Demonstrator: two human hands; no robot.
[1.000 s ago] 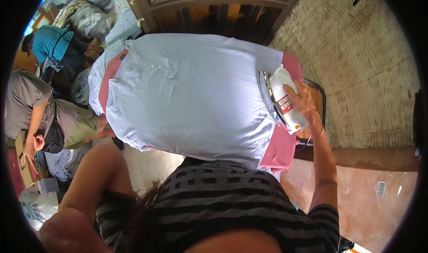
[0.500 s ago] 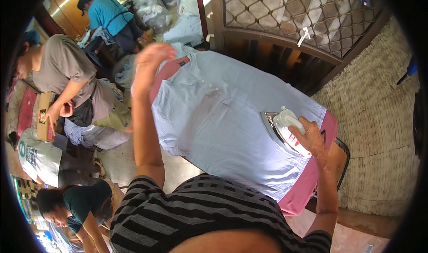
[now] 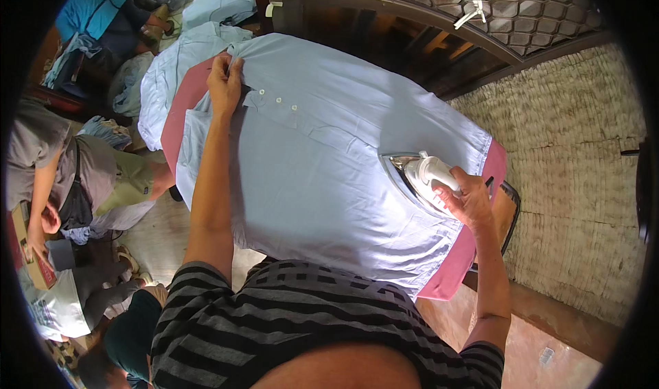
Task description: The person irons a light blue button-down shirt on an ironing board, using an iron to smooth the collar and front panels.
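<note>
A light blue shirt (image 3: 302, 176) with a short buttoned placket lies spread over a padded ironing board (image 3: 447, 279) with a dusty-red cover. Near its neck end, my left hand (image 3: 224, 87) is closed with the fingertips pinching the fabric by the collar. My right hand (image 3: 469, 200) wraps round the handle of a white clothes iron (image 3: 419, 178). The iron's metal soleplate rests on the shirt near the hem, its tip turned to the far left. Small creases run across the cloth beside the placket.
Beyond the board stands a dark door frame with a metal lattice (image 3: 535, 25). A rough woven-looking wall (image 3: 556, 156) rises on the right. At the left, several people work among bags; one holds a cardboard box (image 3: 40, 265). More pale blue cloth (image 3: 161, 80) lies past the board's left end.
My left hand has come down from above the board and taken hold of the shirt near the collar. The iron has slid slightly leftward along the cloth. The view has shifted too.
</note>
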